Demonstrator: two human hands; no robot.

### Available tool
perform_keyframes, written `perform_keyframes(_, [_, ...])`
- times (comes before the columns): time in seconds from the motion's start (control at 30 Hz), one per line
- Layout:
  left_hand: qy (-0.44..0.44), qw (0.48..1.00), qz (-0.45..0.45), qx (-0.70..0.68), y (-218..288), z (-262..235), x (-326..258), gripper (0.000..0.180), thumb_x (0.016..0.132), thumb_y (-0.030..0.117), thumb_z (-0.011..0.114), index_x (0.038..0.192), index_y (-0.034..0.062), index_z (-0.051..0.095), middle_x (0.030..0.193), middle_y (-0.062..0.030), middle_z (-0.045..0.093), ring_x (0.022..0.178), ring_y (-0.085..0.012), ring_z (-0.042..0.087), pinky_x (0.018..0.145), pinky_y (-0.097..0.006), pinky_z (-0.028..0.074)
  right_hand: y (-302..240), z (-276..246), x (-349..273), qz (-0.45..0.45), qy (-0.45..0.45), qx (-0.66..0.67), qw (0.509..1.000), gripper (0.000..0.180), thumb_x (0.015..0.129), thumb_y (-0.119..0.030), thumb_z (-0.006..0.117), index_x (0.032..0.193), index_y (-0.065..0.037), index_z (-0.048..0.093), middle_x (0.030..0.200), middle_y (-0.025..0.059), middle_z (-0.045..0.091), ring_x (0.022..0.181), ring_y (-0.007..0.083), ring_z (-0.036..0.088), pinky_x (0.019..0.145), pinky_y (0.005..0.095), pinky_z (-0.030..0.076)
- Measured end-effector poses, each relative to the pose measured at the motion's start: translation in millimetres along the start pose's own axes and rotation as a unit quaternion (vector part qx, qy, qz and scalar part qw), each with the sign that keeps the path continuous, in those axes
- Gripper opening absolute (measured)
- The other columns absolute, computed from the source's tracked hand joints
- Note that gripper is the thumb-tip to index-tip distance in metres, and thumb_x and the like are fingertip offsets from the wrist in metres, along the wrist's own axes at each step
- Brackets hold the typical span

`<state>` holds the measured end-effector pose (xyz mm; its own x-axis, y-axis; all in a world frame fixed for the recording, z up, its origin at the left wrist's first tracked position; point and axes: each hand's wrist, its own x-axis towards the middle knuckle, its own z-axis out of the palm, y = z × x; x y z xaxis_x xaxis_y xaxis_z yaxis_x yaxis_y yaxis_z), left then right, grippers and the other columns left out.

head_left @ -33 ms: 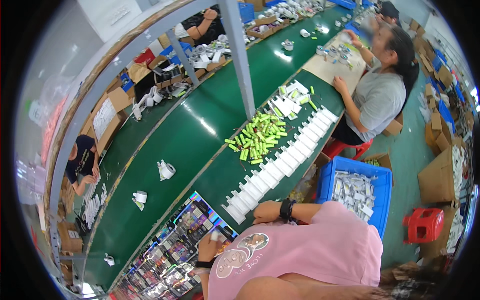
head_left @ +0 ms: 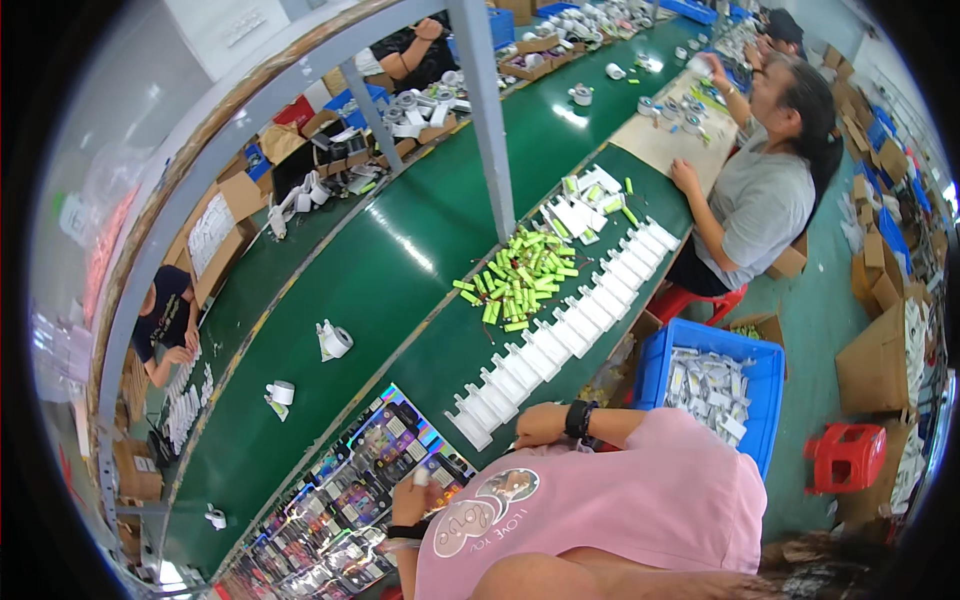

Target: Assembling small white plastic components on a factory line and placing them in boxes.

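Observation:
My left hand [head_left: 410, 500] is at the near edge of the bench, over glossy printed packages [head_left: 350, 480]. Its fingers look curled, with a small white piece at their tips that I cannot identify. Bent at the wrist, my right hand [head_left: 540, 425] is closed close to my body, beside the near end of a row of white plastic casings [head_left: 540, 350]; what it may hold is hidden. Beyond the casings lies a heap of lime-green battery cells [head_left: 525, 275] with thin wires. More cells lie among white parts [head_left: 590, 205] farther along.
A green conveyor belt [head_left: 400, 290] carries white devices [head_left: 335, 340]. A grey metal post [head_left: 485, 120] rises by the bench. A blue bin [head_left: 762, 400] of white parts stands at my right, near a red stool [head_left: 845, 458]. A co-worker [head_left: 765, 200] in grey sits farther along.
The view has shifted very slightly. My left hand has moved a little left and nearer, and my right hand slightly to the right. The co-worker's raised hand has moved a little.

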<state>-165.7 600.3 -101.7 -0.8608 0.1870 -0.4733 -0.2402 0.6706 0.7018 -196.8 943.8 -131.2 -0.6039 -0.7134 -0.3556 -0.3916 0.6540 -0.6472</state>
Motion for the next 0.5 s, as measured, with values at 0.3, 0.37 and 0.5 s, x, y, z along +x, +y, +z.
perform_keyframes(0.3, [0.092,0.871,-0.258,-0.407,-153,2,-10,0.056,0.091,0.034,0.027,0.077,-0.0075,0.063,0.053,-0.0132,0.057,0.034,-0.0254,0.053,0.031,-0.034,0.046,39,15,10,0.049,-0.072,0.091,0.992,0.052,0.089,-0.045,0.05,0.065,-0.001,0.064,0.054,0.0154,0.058,0.05,0.0284,0.055,0.051,0.0399,0.044])
perform_keyframes(0.37, [0.075,0.883,-0.276,-0.371,-155,-1,-8,0.058,0.092,0.034,0.024,0.077,-0.0065,0.063,0.05,-0.011,0.055,0.034,-0.0251,0.052,0.031,-0.034,0.045,35,8,9,0.033,-0.072,0.087,0.993,0.051,0.09,-0.044,0.051,0.067,0.0,0.064,0.056,0.016,0.058,0.051,0.0299,0.055,0.052,0.0408,0.044])
perform_keyframes(0.5, [0.059,0.883,-0.307,-0.35,-149,-1,-3,0.066,0.093,0.036,0.015,0.074,-0.0037,0.064,0.049,-0.0089,0.054,0.033,-0.0244,0.052,0.029,-0.031,0.041,39,9,7,0.047,-0.09,0.105,0.989,0.049,0.089,-0.043,0.051,0.072,0.0,0.064,0.063,0.0185,0.061,0.056,0.0329,0.056,0.056,0.0418,0.045])
